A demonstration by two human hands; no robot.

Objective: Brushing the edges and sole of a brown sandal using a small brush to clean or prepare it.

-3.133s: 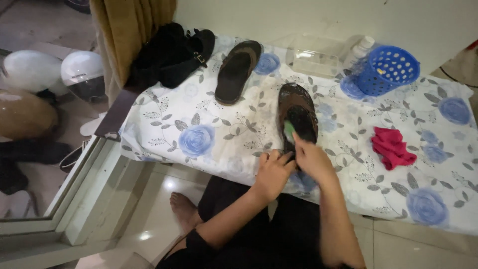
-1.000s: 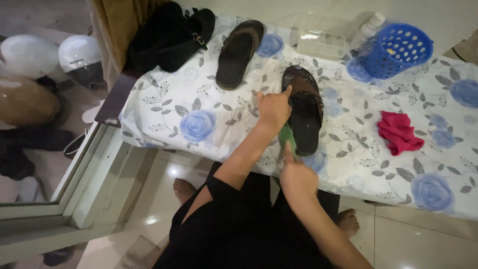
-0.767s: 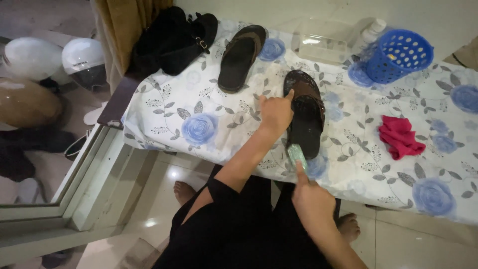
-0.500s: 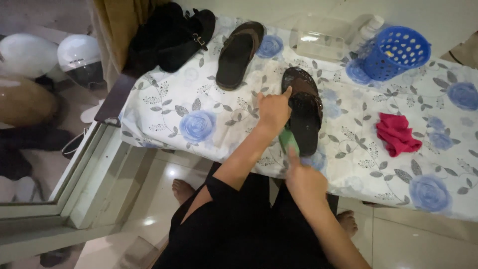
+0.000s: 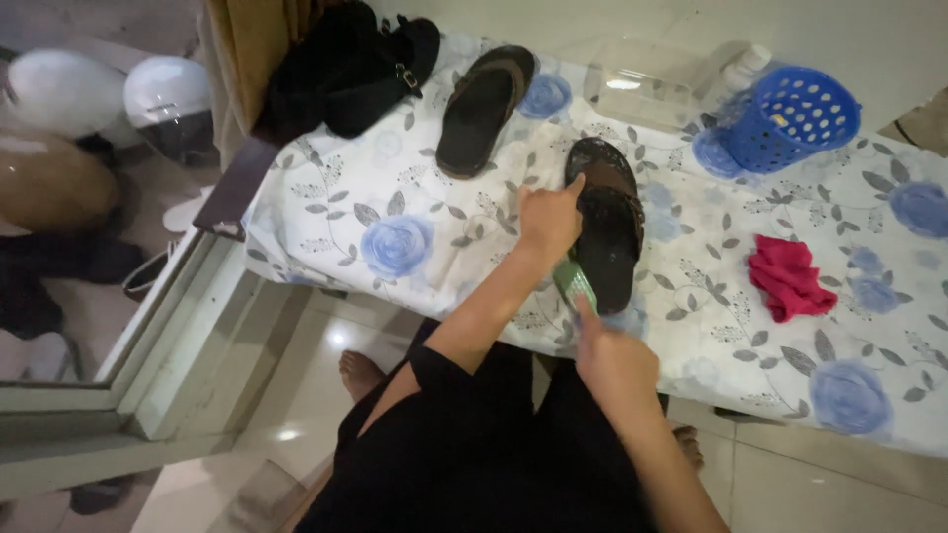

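Observation:
A dark brown sandal [image 5: 609,219] lies on a table covered with a white cloth with blue roses [image 5: 395,212]. My left hand [image 5: 549,217] rests on the sandal's left edge and steadies it. My right hand [image 5: 614,357] grips a green brush [image 5: 575,284], whose head presses against the near left side of the sandal. A second, matching sandal [image 5: 484,106] lies further back to the left, apart from both hands.
A red cloth [image 5: 787,277] lies to the right of the sandal. A blue perforated basket [image 5: 790,116] and a clear plastic box [image 5: 647,86] stand at the back. Black shoes [image 5: 351,64] sit at the back left. Helmets [image 5: 109,94] lie on the floor at left.
My right hand has moved the brush back and forth along the sandal's near left side. My left hand moved from beside the brush up onto the sandal's left edge and stays there.

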